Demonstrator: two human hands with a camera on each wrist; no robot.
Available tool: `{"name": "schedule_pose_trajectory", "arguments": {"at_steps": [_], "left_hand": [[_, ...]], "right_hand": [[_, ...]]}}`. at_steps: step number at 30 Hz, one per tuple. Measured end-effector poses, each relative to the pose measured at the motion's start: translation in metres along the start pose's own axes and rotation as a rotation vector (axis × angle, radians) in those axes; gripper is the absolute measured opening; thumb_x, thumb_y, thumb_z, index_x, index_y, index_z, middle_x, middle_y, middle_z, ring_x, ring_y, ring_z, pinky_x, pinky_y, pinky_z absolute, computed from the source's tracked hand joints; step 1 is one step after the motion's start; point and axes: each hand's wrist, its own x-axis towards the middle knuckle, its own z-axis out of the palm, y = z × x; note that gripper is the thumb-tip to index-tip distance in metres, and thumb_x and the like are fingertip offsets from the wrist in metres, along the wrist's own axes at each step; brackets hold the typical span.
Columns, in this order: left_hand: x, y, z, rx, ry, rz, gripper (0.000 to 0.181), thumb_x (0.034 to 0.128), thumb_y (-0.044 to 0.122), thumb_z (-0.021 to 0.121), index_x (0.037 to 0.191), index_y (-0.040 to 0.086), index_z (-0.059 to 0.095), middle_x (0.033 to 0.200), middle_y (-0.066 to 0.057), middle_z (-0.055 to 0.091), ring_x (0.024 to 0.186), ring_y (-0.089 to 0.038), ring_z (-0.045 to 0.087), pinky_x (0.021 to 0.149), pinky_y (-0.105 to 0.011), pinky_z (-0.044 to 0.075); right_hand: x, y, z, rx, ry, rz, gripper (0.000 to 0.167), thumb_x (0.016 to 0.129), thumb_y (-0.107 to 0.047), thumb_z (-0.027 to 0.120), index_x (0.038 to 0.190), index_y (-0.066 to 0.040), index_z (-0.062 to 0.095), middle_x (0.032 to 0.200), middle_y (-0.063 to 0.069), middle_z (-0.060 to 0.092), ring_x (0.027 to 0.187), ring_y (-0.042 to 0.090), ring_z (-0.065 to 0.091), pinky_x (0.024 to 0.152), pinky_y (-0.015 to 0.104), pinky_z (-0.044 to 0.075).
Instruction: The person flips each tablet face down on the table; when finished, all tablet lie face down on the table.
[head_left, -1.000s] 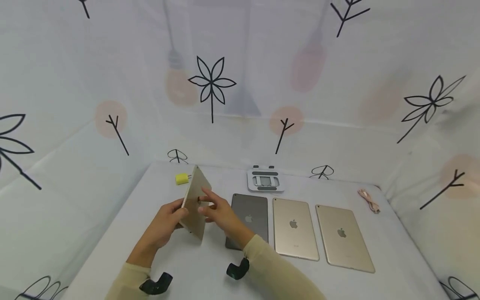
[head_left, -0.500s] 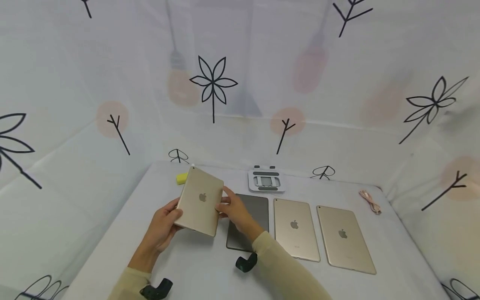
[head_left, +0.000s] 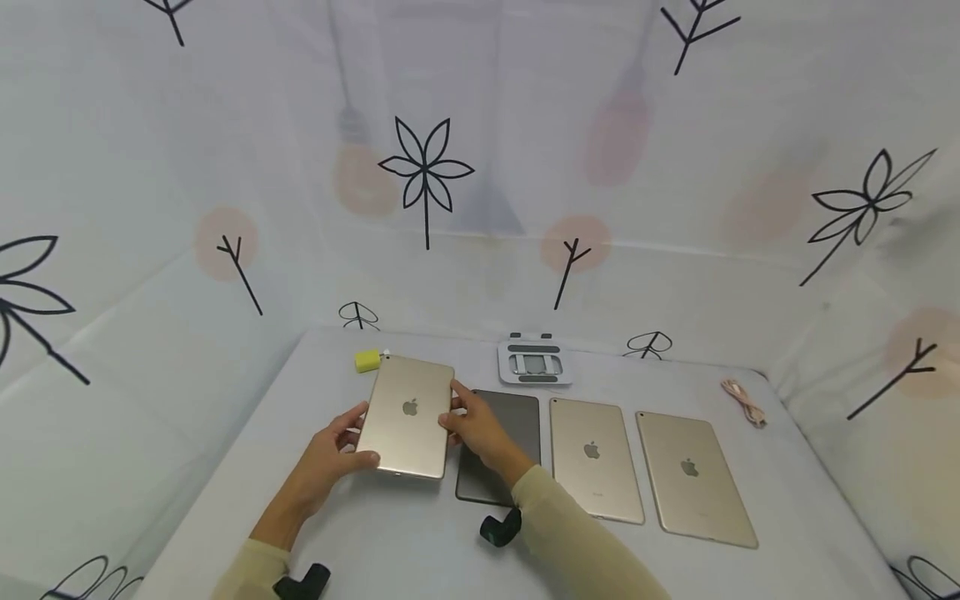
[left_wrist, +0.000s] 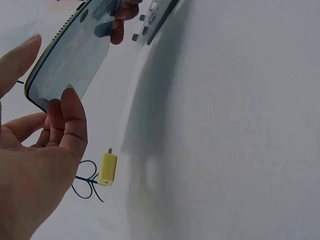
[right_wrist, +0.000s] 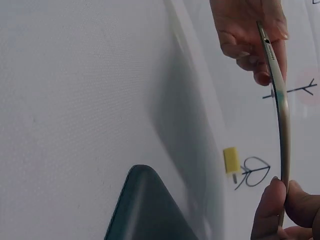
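Observation:
A gold tablet (head_left: 407,417), its apple-logo back facing the head camera, is held above the table between both hands. My left hand (head_left: 327,454) holds its lower left corner, thumb near the bottom edge and fingertips against the screen side, as the left wrist view shows. On the right edge, my right hand (head_left: 480,429) pinches the tablet between thumb and fingers. The right wrist view shows the tablet edge-on (right_wrist: 282,120). A dark grey tablet (head_left: 498,450) lies under the right hand and is partly covered by it.
Two more gold tablets (head_left: 596,462) (head_left: 697,479) lie logo-up to the right. A grey-and-white folding stand (head_left: 534,362) is at the back. A yellow plug adapter (head_left: 367,361) sits back left, a pink coiled cable (head_left: 742,404) back right. Patterned cloth (head_left: 480,275) surrounds the white table (head_left: 405,550).
The gold tablet has turned from nearly edge-on to showing its back, and has come lower and more upright. My right hand has moved from its face to its right edge.

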Motion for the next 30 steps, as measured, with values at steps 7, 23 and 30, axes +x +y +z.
{"name": "schedule_pose_trajectory", "arguments": {"at_steps": [7, 23, 30], "left_hand": [[0.004, -0.015, -0.005, 0.251, -0.083, 0.002, 0.110, 0.0695, 0.016, 0.094, 0.159, 0.007, 0.032, 0.136, -0.013, 0.047, 0.098, -0.023, 0.049, 0.075, -0.024, 0.049], [0.007, -0.031, 0.002, 0.581, -0.032, 0.031, 0.093, 0.0691, 0.018, 0.093, 0.147, -0.005, 0.048, 0.130, -0.011, 0.063, 0.091, -0.015, 0.056, 0.077, -0.028, 0.051], [0.007, -0.030, 0.005, 0.672, -0.024, 0.016, 0.092, 0.0704, 0.023, 0.092, 0.147, -0.002, 0.049, 0.126, -0.018, 0.065, 0.108, -0.028, 0.064, 0.095, -0.050, 0.053]], "right_hand": [[-0.003, 0.000, 0.002, -0.057, -0.011, 0.002, 0.077, 0.098, -0.003, 0.064, 0.162, -0.004, 0.022, 0.131, 0.023, 0.053, 0.081, 0.018, 0.064, 0.065, 0.033, 0.059], [0.001, 0.010, 0.004, -0.250, -0.011, 0.049, 0.078, 0.096, -0.004, 0.066, 0.161, -0.003, 0.023, 0.127, 0.014, 0.059, 0.066, 0.017, 0.060, 0.061, 0.031, 0.054], [0.006, 0.013, 0.005, -0.182, -0.010, 0.077, 0.079, 0.095, 0.002, 0.065, 0.161, -0.003, 0.022, 0.128, 0.018, 0.057, 0.071, 0.015, 0.063, 0.063, 0.031, 0.058]]}}
